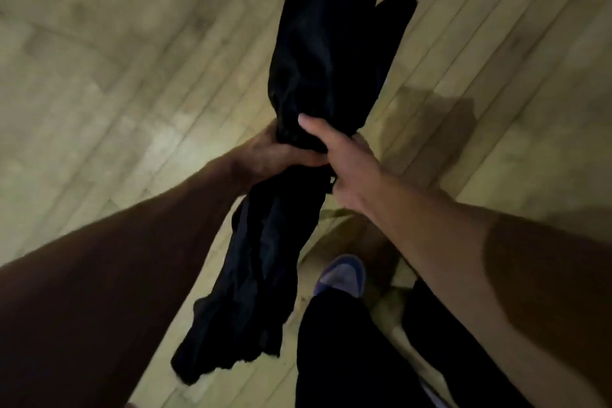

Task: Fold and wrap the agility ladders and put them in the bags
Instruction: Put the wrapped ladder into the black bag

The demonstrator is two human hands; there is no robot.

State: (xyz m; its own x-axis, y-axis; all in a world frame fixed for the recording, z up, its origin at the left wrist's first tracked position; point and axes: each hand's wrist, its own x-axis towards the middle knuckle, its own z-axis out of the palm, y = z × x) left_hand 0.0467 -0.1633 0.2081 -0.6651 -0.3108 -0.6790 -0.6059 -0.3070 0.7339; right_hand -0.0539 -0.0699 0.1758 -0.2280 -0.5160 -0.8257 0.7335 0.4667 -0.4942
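Both hands, L [268,156] & R [341,166], grip limp black fabric bag [318,69] (crumpled).

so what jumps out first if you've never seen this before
A long black fabric bundle fills the middle of the view, gripped at its pinched waist by the left hand and the right hand. Below it, a blue shoe stands on the pale wood floor.

Both hands, left [268,156] and right [344,159], grip black bag [318,60] mid-length above wood floor [116,76].
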